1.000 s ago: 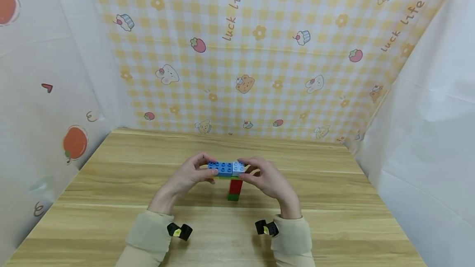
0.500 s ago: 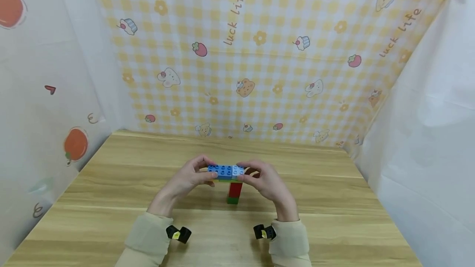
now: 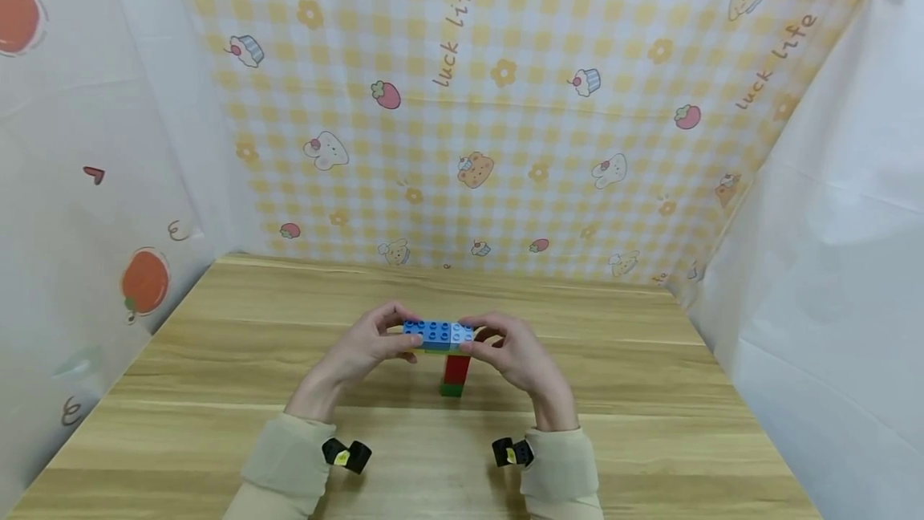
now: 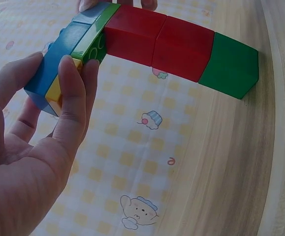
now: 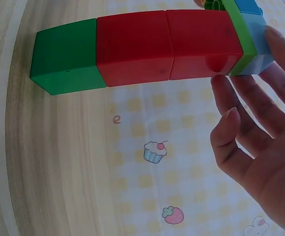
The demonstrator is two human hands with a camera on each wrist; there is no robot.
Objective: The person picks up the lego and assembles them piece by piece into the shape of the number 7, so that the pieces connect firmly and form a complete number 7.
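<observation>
A toy brick tower stands upright on the table in the head view. At its foot is a dark green brick (image 4: 229, 66); two red bricks (image 5: 132, 48) rise from it. A light green brick (image 4: 92, 43) caps the red column and reaches left. Over that, a long blue brick (image 3: 436, 332) and a light blue brick (image 3: 461, 332) lie side by side. My left hand (image 3: 366, 343) pinches the overhanging blue brick, with fingers also beneath, against a yellow brick (image 4: 56, 90). My right hand (image 3: 518, 353) pinches the light blue brick between thumb and fingers.
The wooden table (image 3: 613, 375) extends on both sides of the tower. Behind it hangs a yellow checked cloth (image 3: 505, 127), and white sheets (image 3: 816, 247) close off the sides. A small black device (image 3: 348, 456) sits on each wrist.
The scene sits slightly lower as the head view tilts. The right thumb and fingers have slid a little left over the light blue brick. The left hand keeps its hold.
</observation>
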